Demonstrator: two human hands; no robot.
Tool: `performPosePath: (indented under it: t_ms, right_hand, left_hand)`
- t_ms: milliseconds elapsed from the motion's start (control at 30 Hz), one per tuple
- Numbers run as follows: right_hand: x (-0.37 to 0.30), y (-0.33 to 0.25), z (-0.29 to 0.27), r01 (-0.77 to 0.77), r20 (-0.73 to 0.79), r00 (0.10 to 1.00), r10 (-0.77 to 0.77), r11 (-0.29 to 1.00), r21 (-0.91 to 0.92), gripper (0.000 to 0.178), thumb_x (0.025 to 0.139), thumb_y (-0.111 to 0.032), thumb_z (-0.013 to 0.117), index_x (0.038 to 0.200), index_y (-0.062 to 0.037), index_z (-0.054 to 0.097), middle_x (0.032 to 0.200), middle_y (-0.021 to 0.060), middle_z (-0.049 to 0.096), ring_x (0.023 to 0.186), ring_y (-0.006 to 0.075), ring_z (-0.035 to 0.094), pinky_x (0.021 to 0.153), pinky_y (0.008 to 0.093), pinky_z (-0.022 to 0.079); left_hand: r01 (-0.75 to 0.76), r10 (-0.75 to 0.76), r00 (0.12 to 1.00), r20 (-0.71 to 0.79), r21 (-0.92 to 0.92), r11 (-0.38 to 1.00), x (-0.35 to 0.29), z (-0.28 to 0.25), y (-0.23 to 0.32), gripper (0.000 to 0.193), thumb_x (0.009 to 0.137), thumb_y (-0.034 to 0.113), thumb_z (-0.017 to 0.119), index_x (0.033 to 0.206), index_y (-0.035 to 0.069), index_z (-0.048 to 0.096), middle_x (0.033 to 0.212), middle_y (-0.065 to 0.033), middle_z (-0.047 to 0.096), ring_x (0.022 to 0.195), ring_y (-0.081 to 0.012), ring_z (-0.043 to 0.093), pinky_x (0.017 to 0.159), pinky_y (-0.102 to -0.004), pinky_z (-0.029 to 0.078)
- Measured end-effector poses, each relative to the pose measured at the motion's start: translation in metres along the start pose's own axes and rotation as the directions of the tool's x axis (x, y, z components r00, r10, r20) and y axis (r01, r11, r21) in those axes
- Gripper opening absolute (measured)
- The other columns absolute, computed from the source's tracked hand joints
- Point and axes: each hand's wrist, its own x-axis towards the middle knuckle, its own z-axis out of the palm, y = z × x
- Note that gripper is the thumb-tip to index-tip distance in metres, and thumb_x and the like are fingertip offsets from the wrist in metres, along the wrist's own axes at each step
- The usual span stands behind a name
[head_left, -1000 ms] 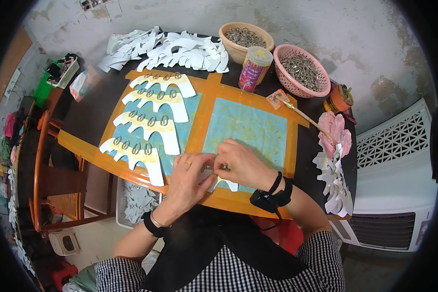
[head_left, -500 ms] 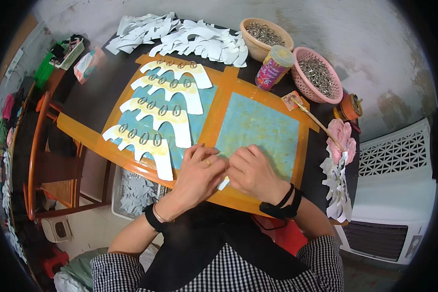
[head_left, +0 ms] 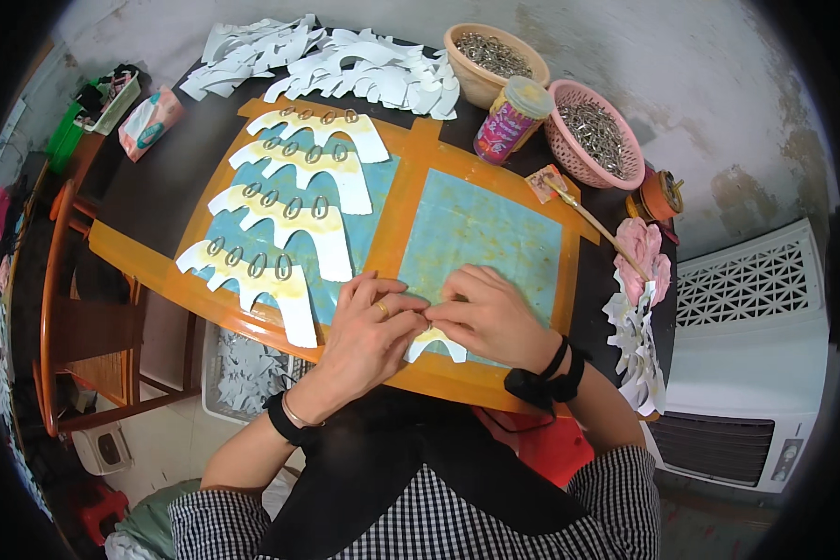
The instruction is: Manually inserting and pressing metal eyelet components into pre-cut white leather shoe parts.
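Close together over the near part of the right-hand blue sheet (head_left: 481, 233) are my two hands. My left hand (head_left: 375, 322) and my right hand (head_left: 490, 308) meet fingertip to fingertip, both pinched at the upper edge of a white scalloped piece (head_left: 436, 345). Fingers cover most of that piece, and a small dark spot shows between the tips, too hidden to name. Left of them, several white scalloped strips (head_left: 294, 303) with yellowish upper edges lie in rows. Metal oval rings (head_left: 256, 265) sit along those edges.
White cut pieces (head_left: 373, 70) are heaped at the back. Beyond the sheet stand a beige bowl (head_left: 453, 65) and a pink basket (head_left: 557, 140) of metal parts, and a purple tub (head_left: 504, 126). At right lie a brush (head_left: 607, 233), a pink cloth (head_left: 639, 252) and more white pieces (head_left: 637, 359).
The fingers have shifted slightly, and more of the white piece shows below them. The whole view has moved a little, so the table sits further left.
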Motion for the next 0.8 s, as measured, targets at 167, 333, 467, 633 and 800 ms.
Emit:
performPosePath:
  t_ms: [167,333,467,633,800]
  right_hand:
    - [0.011,0.010,-0.002,0.024,0.097,0.995,-0.029,0.998,0.054,0.005,0.086,-0.013,0.078,0.086,-0.0116,0.073,0.096,0.0032,0.060,0.097,0.0248,0.062,0.086,0.0410,0.048]
    - [0.019,0.006,-0.003,0.043,0.165,0.985,-0.048,0.998,0.034,0.005,0.083,-0.011,0.076,0.083,-0.0109,0.071,0.095,0.0029,0.060,0.096,0.0243,0.061,0.087,0.0399,0.048]
    - [0.008,-0.010,0.007,0.145,0.052,0.989,-0.138,0.973,-0.177,0.010,0.079,-0.011,0.076,0.086,-0.0074,0.070,0.093,0.0051,0.059,0.095,0.0247,0.061,0.088,0.0395,0.048]
    - [-0.001,-0.019,0.011,0.186,-0.021,0.980,-0.198,0.950,-0.251,0.014,0.076,-0.007,0.080,0.084,-0.0086,0.069,0.091,0.0046,0.060,0.092,0.0256,0.062,0.087,0.0418,0.048]
    - [-0.018,-0.003,0.008,0.047,-0.055,0.997,-0.049,0.998,-0.037,0.017,0.077,-0.004,0.082,0.090,-0.0096,0.074,0.092,0.0036,0.062,0.090,0.0251,0.062,0.083,0.0388,0.047]
  left_hand:
    - [-0.006,0.006,1.000,-0.017,0.003,1.000,0.000,0.001,0.001,0.013,0.087,0.008,0.082,0.098,0.010,0.076,0.113,-0.0014,0.074,0.120,-0.0296,0.062,0.114,-0.0540,0.041]
    - [0.062,-0.062,0.998,0.019,-0.021,0.998,-0.002,0.000,0.001,0.019,0.086,0.008,0.084,0.101,0.008,0.072,0.114,-0.0023,0.075,0.123,-0.0303,0.061,0.115,-0.0558,0.041]
    - [0.115,-0.115,0.993,0.006,-0.062,0.991,0.000,-0.002,0.003,0.023,0.084,0.008,0.084,0.103,0.010,0.072,0.115,-0.0014,0.074,0.124,-0.0296,0.060,0.115,-0.0542,0.040]
    - [0.026,-0.026,1.000,0.006,-0.024,0.999,-0.004,0.000,-0.004,0.021,0.082,0.007,0.084,0.101,0.014,0.075,0.117,0.0028,0.074,0.123,-0.0286,0.060,0.113,-0.0510,0.041]
    - [0.029,-0.029,1.000,0.000,-0.047,0.998,-0.002,0.002,-0.004,0.020,0.083,0.006,0.083,0.100,0.015,0.079,0.116,0.0044,0.075,0.123,-0.0276,0.061,0.113,-0.0501,0.041]
